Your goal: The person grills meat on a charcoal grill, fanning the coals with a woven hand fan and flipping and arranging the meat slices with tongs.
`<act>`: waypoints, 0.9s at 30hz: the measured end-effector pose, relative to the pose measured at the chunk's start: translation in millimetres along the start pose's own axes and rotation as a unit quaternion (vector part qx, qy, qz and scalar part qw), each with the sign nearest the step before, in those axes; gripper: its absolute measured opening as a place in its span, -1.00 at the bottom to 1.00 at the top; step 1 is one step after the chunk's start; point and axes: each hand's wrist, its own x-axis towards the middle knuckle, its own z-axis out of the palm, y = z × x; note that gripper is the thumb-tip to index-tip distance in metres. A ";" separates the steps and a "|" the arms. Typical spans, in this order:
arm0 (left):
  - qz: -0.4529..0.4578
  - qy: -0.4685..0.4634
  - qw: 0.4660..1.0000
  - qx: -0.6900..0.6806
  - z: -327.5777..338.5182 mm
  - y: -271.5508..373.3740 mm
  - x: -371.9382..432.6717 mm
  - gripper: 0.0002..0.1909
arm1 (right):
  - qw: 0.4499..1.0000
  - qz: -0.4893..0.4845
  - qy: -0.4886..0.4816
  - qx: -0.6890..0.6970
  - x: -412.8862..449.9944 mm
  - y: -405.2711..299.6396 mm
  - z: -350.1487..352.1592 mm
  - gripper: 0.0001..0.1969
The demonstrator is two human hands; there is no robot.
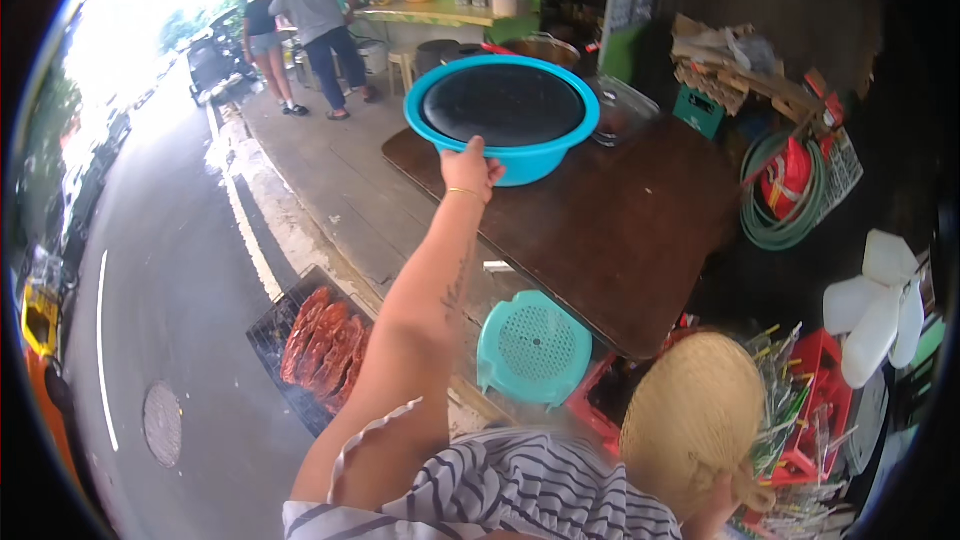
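My left hand reaches forward and grips the near rim of a blue plastic basin, thumb on top. A round dark cover fills the mouth of the basin and hides whatever is inside. The basin is at the far end of a brown table; whether it rests on the top or is slightly lifted is unclear. Low at my right side, my right hand holds a woven fan by its handle. Left of my arm, red-glazed slabs of meat lie on a wire grill.
A teal plastic stool stands by the table's near edge. Behind the basin are a clear lidded container and a large pan. Red crates hold skewers on the right. Two people stand beyond; a road runs left.
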 end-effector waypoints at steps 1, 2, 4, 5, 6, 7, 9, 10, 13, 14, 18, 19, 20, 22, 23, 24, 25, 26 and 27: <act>0.021 0.010 1.000 0.001 -6.8 8.7 -2.2 -0.79 | 0.999 -0.014 -0.023 -0.027 11.9 2.4 8.8 -0.44; 0.002 -0.005 1.000 -0.004 -6.8 11.3 -1.5 -0.83 | 0.997 -0.028 -0.033 -0.057 17.8 2.5 16.8 -0.44; -0.017 -0.008 1.000 -0.014 -2.4 9.2 -8.5 -0.89 | 0.993 -0.028 -0.032 -0.109 35.2 -8.7 42.3 -0.42; -0.027 -0.013 1.000 -0.009 5.6 2.7 -13.5 -0.89 | 0.992 -0.029 -0.059 -0.103 44.8 -17.1 51.9 -0.40; -0.026 -0.017 0.999 -0.012 5.0 0.9 -24.7 -0.89 | 0.991 -0.029 -0.096 -0.086 52.8 -15.8 57.3 -0.39; -0.031 -0.022 0.999 -0.018 7.6 -3.0 -35.8 -0.89 | 0.991 -0.024 -0.095 -0.086 59.4 -18.3 61.1 -0.39; -0.030 -0.008 0.999 -0.028 12.0 -10.4 -61.9 -0.88 | 0.994 -0.014 -0.103 -0.039 68.9 -18.2 63.7 -0.35; -0.027 0.004 0.999 -0.044 13.9 -15.2 -75.1 -0.87 | 0.994 -0.017 -0.108 -0.015 75.0 -11.9 59.3 -0.34; -0.020 0.001 0.999 -0.029 5.0 -25.6 -119.4 -0.88 | 0.984 -0.007 -0.159 0.079 93.9 5.9 43.3 -0.33; -0.019 0.000 0.999 -0.026 0.5 -27.4 -132.2 -0.88 | 0.984 -0.005 -0.158 0.081 100.6 14.1 40.2 -0.33; -0.013 -0.049 0.999 -0.008 -12.0 -30.8 -179.9 -0.91 | 0.961 0.034 -0.223 0.161 121.0 52.3 40.4 -0.39; -0.014 -0.066 0.998 -0.004 -16.7 -30.5 -187.4 -0.91 | 0.945 0.048 -0.263 0.188 126.9 52.9 47.2 -0.41; -0.013 -0.059 0.998 0.000 -17.8 -30.7 -194.1 -0.91 | 0.927 0.077 -0.296 0.217 131.8 53.2 57.5 -0.43; -0.047 -0.069 0.996 0.015 -13.0 -27.7 -204.9 -0.89 | 0.913 0.136 -0.325 0.205 141.5 51.4 75.5 -0.47; -0.045 -0.064 0.997 0.015 -11.1 -29.4 -207.2 -0.89 | 0.899 0.190 -0.348 0.189 142.6 51.8 83.3 -0.50; -0.065 -0.079 0.995 0.015 -8.1 -31.2 -207.5 -0.89 | 0.896 0.188 -0.355 0.190 142.2 54.5 95.4 -0.50; -0.084 -0.093 0.992 0.015 -5.5 -33.5 -206.2 -0.88 | 0.905 0.224 -0.329 0.146 141.3 58.1 109.6 -0.55; -0.086 -0.121 0.989 0.026 -5.4 -39.1 -200.8 -0.87 | 0.912 0.257 -0.302 0.101 141.7 59.8 122.9 -0.58; -0.079 -0.116 0.990 0.023 -3.1 -39.5 -197.5 -0.87 | 0.910 0.254 -0.311 0.101 142.0 58.6 136.7 -0.58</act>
